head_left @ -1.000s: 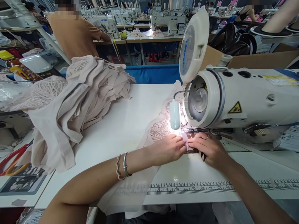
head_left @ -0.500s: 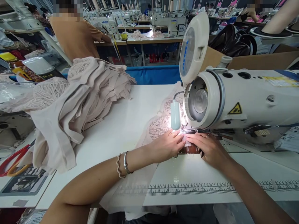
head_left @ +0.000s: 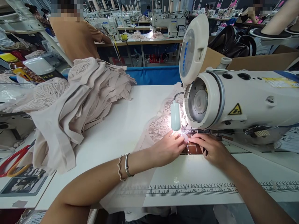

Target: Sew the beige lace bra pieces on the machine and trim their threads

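Observation:
Sheer beige lace fabric lies under the needle area of a white sewing machine and hangs over the table's front edge. My left hand, fingers bent together, presses on the fabric just below the small lit lamp. Close to its fingertips, my right hand pinches the fabric's edge in front of the presser area. A reddish-brown plate shows between the hands. The exact contact under the needle is lost in glare.
A heap of beige fabric pieces covers the table's left side. Red and orange scissors lie at the far left. A printed ruler runs along the front edge. A person sits beyond, back turned.
Both hands have shifted slightly; my right hand has moved a little to the right, and more of the reddish-brown plate shows. The round part inside the machine's head looks different.

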